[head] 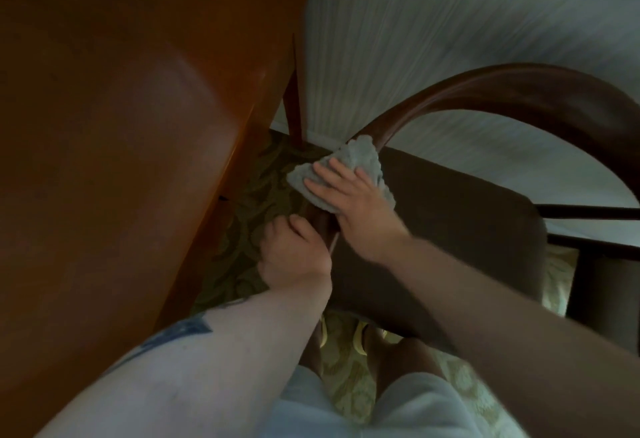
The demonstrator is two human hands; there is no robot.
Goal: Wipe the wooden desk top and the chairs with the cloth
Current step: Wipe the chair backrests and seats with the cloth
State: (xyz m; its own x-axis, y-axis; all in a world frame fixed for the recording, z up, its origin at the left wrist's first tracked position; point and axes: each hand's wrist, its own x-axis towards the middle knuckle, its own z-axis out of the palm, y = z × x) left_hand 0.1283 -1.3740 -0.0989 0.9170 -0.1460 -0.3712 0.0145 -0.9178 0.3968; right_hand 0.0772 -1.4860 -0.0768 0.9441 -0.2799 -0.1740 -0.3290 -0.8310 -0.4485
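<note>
The right hand [353,195] presses the grey cloth [349,164], fingers fairly straight, onto the chair's curved wooden armrest [485,91], whose long axis runs toward 7 o'clock. The left hand [294,254] curls around it below; the desk top [121,108] lies at 9 o'clock.

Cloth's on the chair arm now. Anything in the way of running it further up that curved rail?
Nothing visible. The right hand presses the cloth onto the rail, which curves up and away bare. The left hand grips the rail below the cloth, behind the wiping direction. The desk stands apart, left.
</note>
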